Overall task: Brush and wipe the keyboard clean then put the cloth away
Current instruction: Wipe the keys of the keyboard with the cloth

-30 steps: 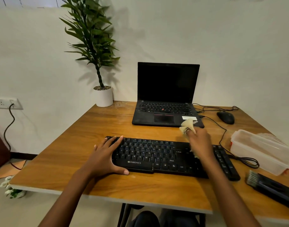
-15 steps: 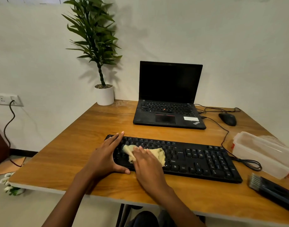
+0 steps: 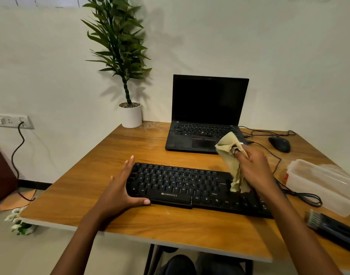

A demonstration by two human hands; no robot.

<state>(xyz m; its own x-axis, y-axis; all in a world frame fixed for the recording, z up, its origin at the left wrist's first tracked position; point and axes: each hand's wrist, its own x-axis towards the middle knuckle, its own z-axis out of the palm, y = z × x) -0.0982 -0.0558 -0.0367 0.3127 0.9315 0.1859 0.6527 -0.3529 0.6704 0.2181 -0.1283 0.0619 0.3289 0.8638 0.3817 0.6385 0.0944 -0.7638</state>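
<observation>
A person's right hand (image 3: 255, 171) is gripping a bunched yellow cloth (image 3: 232, 165) above the right part of a black keyboard (image 3: 182, 185), the cloth's lower end hanging down to the keys. The left hand (image 3: 118, 191), fingers straight, is pressing against the keyboard's left end on the wooden table (image 3: 90, 185). At right, a lidded clear plastic box (image 3: 324, 185) is sitting, contents unclear, a brush (image 3: 332, 229) lying just beside it. A white pot (image 3: 131, 116) is holding pebbles and a leafy plant (image 3: 118, 40).
</observation>
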